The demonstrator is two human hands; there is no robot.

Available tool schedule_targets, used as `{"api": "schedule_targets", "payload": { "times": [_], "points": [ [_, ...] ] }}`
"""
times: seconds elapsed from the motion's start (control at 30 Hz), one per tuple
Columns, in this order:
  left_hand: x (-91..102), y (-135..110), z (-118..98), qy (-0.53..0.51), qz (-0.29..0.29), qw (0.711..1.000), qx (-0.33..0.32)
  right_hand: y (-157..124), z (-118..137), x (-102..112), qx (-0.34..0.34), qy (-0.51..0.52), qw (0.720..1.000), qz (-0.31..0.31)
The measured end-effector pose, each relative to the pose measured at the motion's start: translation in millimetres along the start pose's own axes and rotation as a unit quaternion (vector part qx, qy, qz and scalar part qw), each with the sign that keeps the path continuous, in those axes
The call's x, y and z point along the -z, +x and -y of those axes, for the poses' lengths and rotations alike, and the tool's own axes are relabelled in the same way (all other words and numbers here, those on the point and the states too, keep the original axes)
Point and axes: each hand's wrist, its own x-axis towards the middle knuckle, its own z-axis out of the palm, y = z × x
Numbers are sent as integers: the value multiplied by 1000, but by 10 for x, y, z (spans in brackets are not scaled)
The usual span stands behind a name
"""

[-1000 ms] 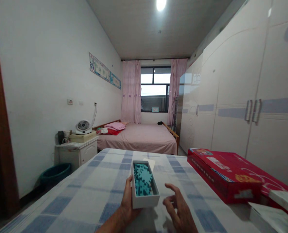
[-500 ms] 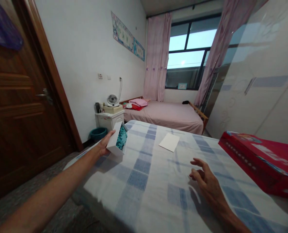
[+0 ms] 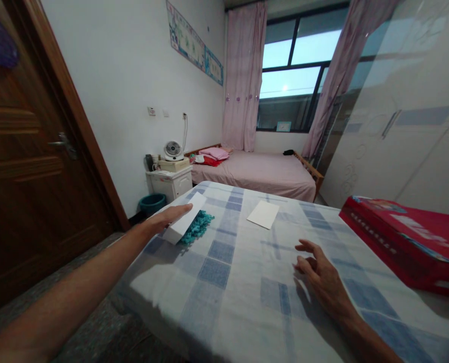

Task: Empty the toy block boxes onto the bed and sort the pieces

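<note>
My left hand (image 3: 171, 216) grips a small white box (image 3: 186, 222) tipped on its side at the left of the table. From the box's open side, small teal pieces (image 3: 198, 227) spill onto the checked cloth; they look like puzzle pieces or small blocks, too small to tell. My right hand (image 3: 315, 264) hovers low over or rests on the cloth at the right, with fingers loosely bent and apart, holding nothing. Between the hands and farther back lies a flat white card (image 3: 263, 214), apart from both.
A large red box (image 3: 405, 242) stands on the right side of the table (image 3: 243, 282). Beyond the far edge are a bed (image 3: 254, 171), a white cabinet with a fan (image 3: 173, 150) on top, and a teal bin (image 3: 152, 204). A wooden door is at left.
My left hand has tipped the white box over to the right, and the teal pieces that lay inside now spill onto the cloth. My right hand has hardly moved. The camera has tilted slightly down.
</note>
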Motion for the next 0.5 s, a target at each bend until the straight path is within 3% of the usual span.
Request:
{"api": "schedule_targets", "payload": {
  "times": [0.1, 0.23, 0.5],
  "points": [
    [-25, -12, -52, 126, -8, 991, -38, -11, 6, -5, -1, 2, 1000, 4],
    [-4, 21, -86, 218, -49, 969, -106, -19, 43, -16, -5, 12, 1000, 5],
    [139, 55, -75, 207, -67, 968, -124, -39, 81, -10, 3, 4, 1000, 14]
  ]
}}
